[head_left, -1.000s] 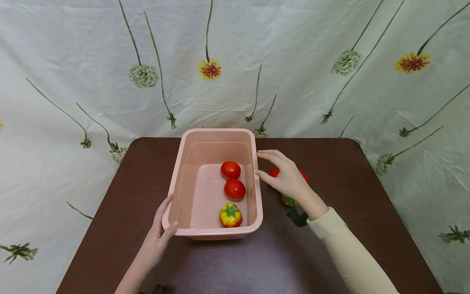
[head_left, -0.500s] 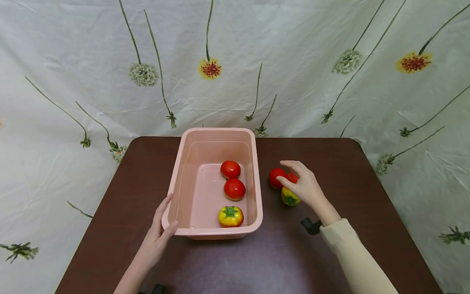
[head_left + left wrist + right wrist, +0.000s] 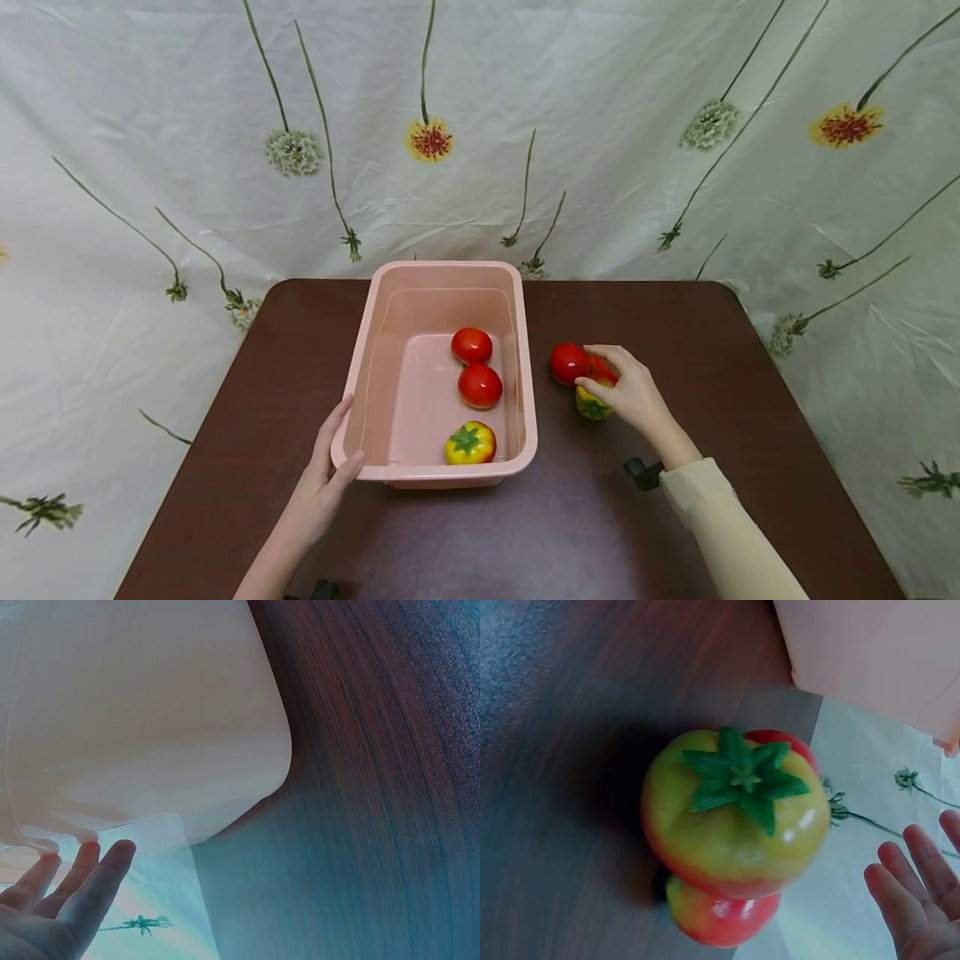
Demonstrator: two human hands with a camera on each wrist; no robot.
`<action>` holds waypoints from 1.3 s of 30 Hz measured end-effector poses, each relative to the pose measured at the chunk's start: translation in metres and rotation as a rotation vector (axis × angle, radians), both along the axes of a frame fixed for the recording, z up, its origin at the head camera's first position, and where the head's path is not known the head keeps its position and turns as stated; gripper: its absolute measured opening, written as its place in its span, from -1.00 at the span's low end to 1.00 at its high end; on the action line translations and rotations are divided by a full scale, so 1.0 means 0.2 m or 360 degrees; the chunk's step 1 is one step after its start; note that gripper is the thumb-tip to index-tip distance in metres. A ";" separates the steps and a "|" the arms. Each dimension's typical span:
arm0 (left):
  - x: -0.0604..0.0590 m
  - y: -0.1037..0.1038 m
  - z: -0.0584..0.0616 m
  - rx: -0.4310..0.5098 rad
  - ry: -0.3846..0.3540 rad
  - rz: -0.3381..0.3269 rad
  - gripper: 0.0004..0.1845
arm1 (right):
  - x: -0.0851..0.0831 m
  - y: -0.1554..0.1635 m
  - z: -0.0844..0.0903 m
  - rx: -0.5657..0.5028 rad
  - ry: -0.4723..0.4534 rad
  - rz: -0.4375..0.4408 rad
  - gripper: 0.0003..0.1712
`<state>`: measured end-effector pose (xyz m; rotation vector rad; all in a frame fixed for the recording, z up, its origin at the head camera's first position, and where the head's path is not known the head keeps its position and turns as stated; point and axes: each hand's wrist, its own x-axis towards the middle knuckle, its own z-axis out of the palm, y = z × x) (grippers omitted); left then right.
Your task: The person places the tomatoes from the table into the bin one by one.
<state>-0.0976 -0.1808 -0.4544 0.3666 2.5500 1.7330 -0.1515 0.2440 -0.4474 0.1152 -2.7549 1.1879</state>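
A pink tub (image 3: 438,275) stands mid-table and holds two red tomatoes (image 3: 472,345) (image 3: 480,386) and a yellow-red one (image 3: 469,442). My left hand (image 3: 341,433) lies against the tub's near-left corner, thumb on the front rim and fingers straight along the side. In the left wrist view its fingers (image 3: 82,877) touch the tub (image 3: 150,712) under its lip. My right hand (image 3: 587,368) hovers over three tomatoes on the table, right of the tub: a red one (image 3: 567,362), a second red one (image 3: 602,370) and a yellow-green one (image 3: 590,407) (image 3: 735,825). Its fingers (image 3: 922,892) are straight, apart from the fruit.
The brown table (image 3: 675,317) has rounded far corners. A white cloth with printed flowers (image 3: 480,125) hangs behind it and drapes down both sides. A black wrist mount (image 3: 643,472) sits by my right sleeve.
My right hand has left the tub's right rim and moved right and down, over the tomatoes on the table. The yellow-red tomato in the tub has shifted slightly. My left hand has stayed put.
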 end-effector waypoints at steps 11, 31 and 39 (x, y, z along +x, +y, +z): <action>0.00 0.00 0.00 -0.0025 -0.0006 0.0004 -0.24 | 0.00 0.04 -0.09 0.0130 -0.0096 -0.0028 -0.37; 0.00 0.00 0.00 0.0006 -0.0036 -0.0010 -0.24 | 0.01 0.08 -0.19 0.0197 -0.0086 -0.0013 -0.30; 0.01 0.00 0.00 0.0011 -0.0033 -0.0017 -0.23 | 0.02 0.07 -0.22 0.0219 -0.0154 -0.0009 -0.27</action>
